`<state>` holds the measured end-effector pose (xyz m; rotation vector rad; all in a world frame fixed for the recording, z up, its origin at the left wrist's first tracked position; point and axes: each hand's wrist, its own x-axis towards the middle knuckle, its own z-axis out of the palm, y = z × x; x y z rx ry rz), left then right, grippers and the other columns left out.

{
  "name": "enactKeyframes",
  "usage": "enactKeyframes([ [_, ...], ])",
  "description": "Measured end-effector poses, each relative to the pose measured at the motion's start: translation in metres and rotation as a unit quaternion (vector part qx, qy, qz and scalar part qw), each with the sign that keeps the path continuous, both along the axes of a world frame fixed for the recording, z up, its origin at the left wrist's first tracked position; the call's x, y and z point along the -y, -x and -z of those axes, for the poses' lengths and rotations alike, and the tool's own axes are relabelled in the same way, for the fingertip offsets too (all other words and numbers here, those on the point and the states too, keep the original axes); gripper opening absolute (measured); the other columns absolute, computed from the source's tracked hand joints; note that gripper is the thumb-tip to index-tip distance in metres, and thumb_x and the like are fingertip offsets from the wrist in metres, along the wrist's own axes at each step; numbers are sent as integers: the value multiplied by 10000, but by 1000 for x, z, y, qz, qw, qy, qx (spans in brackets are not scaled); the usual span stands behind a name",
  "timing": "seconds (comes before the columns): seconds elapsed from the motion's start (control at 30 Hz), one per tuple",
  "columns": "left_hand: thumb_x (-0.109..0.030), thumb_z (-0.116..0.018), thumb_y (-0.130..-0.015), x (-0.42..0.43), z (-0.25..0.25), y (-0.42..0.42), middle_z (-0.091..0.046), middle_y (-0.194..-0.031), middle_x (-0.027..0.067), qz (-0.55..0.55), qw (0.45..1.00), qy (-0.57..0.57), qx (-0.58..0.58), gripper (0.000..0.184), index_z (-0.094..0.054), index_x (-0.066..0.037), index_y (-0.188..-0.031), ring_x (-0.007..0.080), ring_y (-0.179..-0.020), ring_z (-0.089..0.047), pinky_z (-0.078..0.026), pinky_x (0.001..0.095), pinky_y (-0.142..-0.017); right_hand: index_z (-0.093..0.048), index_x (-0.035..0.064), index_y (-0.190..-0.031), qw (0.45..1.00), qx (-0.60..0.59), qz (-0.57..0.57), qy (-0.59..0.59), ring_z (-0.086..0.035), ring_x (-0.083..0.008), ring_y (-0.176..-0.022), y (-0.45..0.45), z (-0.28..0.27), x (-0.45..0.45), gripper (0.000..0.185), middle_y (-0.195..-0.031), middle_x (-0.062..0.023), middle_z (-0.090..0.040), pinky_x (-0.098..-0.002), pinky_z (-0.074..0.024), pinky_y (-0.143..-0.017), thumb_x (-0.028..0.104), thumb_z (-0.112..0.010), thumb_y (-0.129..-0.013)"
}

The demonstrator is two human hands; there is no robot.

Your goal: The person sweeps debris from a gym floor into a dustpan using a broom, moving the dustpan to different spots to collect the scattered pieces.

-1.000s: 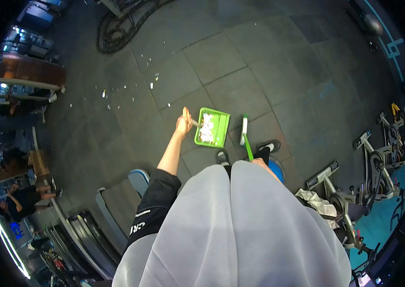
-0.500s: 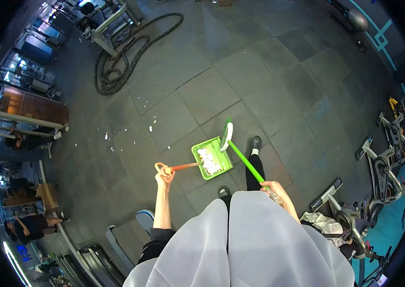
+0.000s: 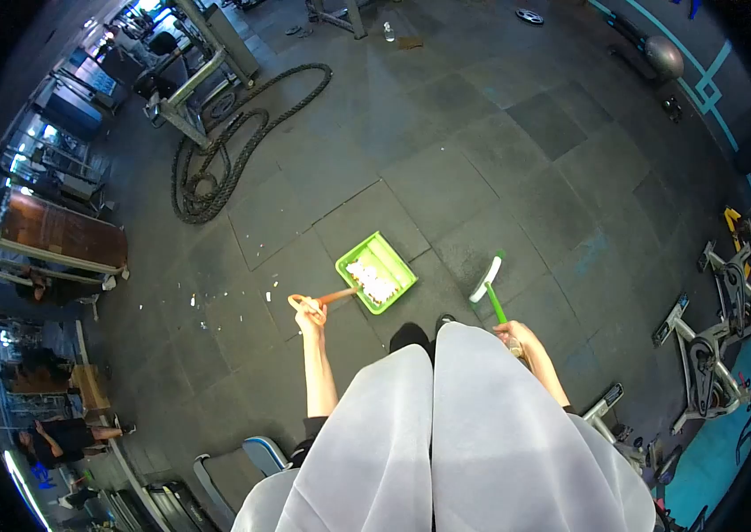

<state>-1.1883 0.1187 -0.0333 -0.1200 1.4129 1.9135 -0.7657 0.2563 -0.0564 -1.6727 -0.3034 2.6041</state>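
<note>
My left hand [image 3: 311, 316] is closed round the orange handle [image 3: 336, 295] of a green dustpan [image 3: 381, 266]. White scraps [image 3: 372, 282] lie heaped in the dustpan, toward its handle side. My right hand [image 3: 517, 338] grips the green stick of a broom [image 3: 487, 279], whose white and green head is to the right of the dustpan, apart from it. Small white bits [image 3: 193, 301] are scattered on the dark tiled floor [image 3: 446, 213], left of the dustpan.
A thick black rope [image 3: 207, 184] lies coiled at the upper left beside a gym machine [image 3: 194, 84]. Exercise bikes [image 3: 703, 346] stand at the right. A person [image 3: 65, 438] is at the far left. A bottle [image 3: 389, 32] and a silver ball [image 3: 663, 58] are farther off.
The broom head has moved off the dustpan to the right. The dustpan has shifted slightly up and left in view, with my left hand still on its handle. The feet have moved.
</note>
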Motion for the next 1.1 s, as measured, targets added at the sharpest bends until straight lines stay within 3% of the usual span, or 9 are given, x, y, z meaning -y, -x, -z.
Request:
enactKeyframes([
  [0.23, -106, -411, -538, -99, 3, 38, -430, -668, 18, 80, 992, 77, -67, 300, -377, -82, -835, 130, -548, -441, -392, 368, -669, -439, 3, -623, 984, 117, -22, -131, -404, -138, -352, 5, 18, -70, 43, -448, -50, -419, -272, -367, -354, 33, -445, -654],
  [0.3, -106, -426, -532, -121, 18, 59, -431, -690, 27, 161, 983, 66, -59, 330, -366, -83, -856, 144, -568, -451, -413, 356, -630, -420, -8, -671, 994, 50, 29, -95, -418, -137, -384, 14, 27, -95, 41, -495, -58, -426, -258, -383, -364, 27, -440, -662],
  [0.37, -103, -435, -540, -152, 11, 60, -422, -730, 60, 160, 981, 98, -51, 354, -343, -72, -880, 168, -555, -449, -423, 350, -593, -386, -8, -722, 959, -53, 234, 152, -433, -135, -428, 41, 11, -121, 73, -558, -66, -421, -232, -398, -373, 35, -435, -686],
  [0.47, -73, -425, -565, -190, 20, 74, -381, -743, 109, 261, 956, 131, -37, 373, -294, -43, -914, 205, -524, -433, -420, 368, -522, -354, 5, -741, 934, -107, 278, 199, -439, -132, -460, 61, 64, -148, 91, -602, -69, -408, -210, -410, -384, 47, -430, -712],
  [0.57, -109, -405, -654, -219, 67, 85, -417, -540, 63, 310, 932, 176, -66, 106, -409, -38, -732, 143, -382, -406, -336, 265, -339, -350, 14, -731, 931, -107, 309, 162, -432, -130, -449, 95, 96, -161, 85, -597, -65, -410, -211, -415, -388, 52, -426, -723],
  [0.7, -175, -387, -693, -243, 39, 85, -471, -566, 63, 344, 899, 233, -135, 161, -461, -40, -647, 137, -422, -442, -330, 253, -346, -334, 26, -688, 977, -46, 207, 33, -420, -131, -429, 161, 93, -161, 85, -537, -50, -387, -240, -412, -389, 24, -417, -702],
  [0.97, -230, -365, -752, -267, 106, 125, -465, -563, 53, 347, 879, 260, -200, 177, -406, -59, -737, 128, -429, -448, -342, 240, -345, -512, -18, -710, 990, 104, -7, -96, -518, -198, -567, 221, 74, -144, 120, -619, -110, -515, -335, -430, -488, 88, -486, -659],
  [1.03, -221, -362, -749, -267, 110, 126, -465, -548, 48, 355, 864, 274, -229, 169, -410, -61, -727, 121, -407, -438, -325, 234, -327, -542, -13, -795, 848, 207, -395, -286, -546, -217, -676, 228, 33, -143, 235, -710, -126, -552, -337, -435, -564, 171, -510, -653],
  [1.1, -209, -356, -744, -273, 102, 121, -468, -520, 41, 393, 843, 253, -266, 165, -417, -64, -695, 109, -368, -408, -285, 224, -299, -554, 26, -821, 806, 189, -465, -315, -548, -210, -753, 219, 71, -142, 277, -790, -119, -563, -328, -429, -614, 231, -503, -641],
])
